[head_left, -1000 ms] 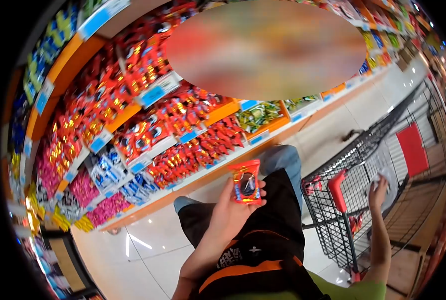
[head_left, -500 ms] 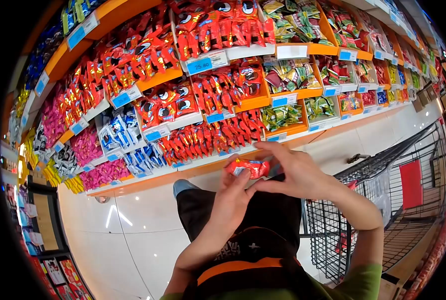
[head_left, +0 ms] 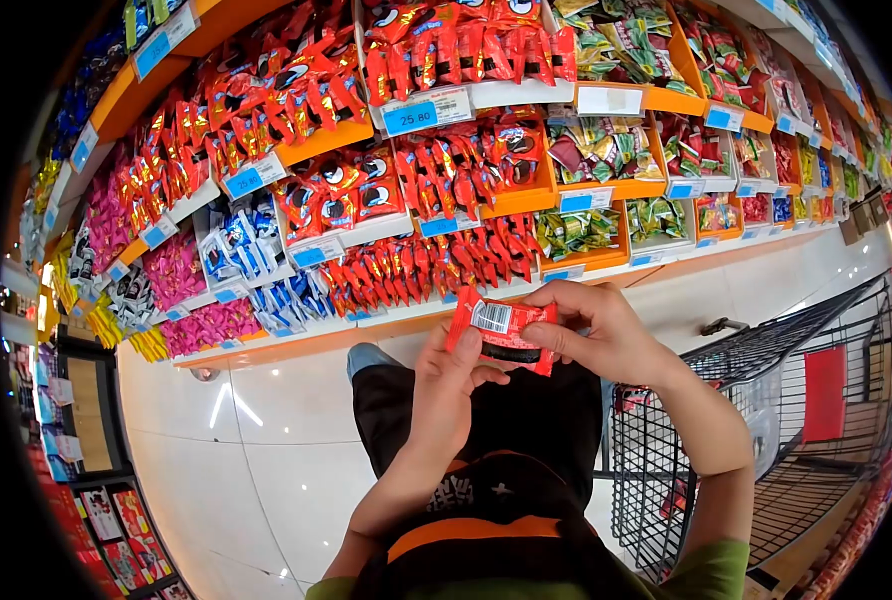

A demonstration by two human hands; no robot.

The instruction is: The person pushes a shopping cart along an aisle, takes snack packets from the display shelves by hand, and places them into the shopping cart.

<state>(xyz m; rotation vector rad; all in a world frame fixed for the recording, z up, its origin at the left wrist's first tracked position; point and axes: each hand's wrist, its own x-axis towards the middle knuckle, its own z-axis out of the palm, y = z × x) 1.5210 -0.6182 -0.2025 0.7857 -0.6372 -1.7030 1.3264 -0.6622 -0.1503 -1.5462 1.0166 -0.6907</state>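
Note:
A red snack packet [head_left: 506, 325] with a white barcode label is held up in front of the body, its printed back facing me. My left hand [head_left: 444, 372] pinches its left end, thumb on the front. On the right end, my right hand [head_left: 598, 335] grips it with thumb and fingers. Behind the packet, the shelf's lowest row of red packets [head_left: 396, 272] stands close by. More red packets [head_left: 338, 198] with eye pictures fill the bins above.
Tiered shelves curve ahead, with blue-white packets [head_left: 238, 243], pink packets [head_left: 209, 330] and green sweets [head_left: 578, 228] in bins. A price tag [head_left: 411, 117] reads 25.80. A black wire shopping cart [head_left: 656, 470] stands at my right, a shelf of red boxes [head_left: 131, 510] at lower left.
The red packet has been turned so its barcode side faces me. My right hand has closed onto its right end, and my left hand has shifted slightly left.

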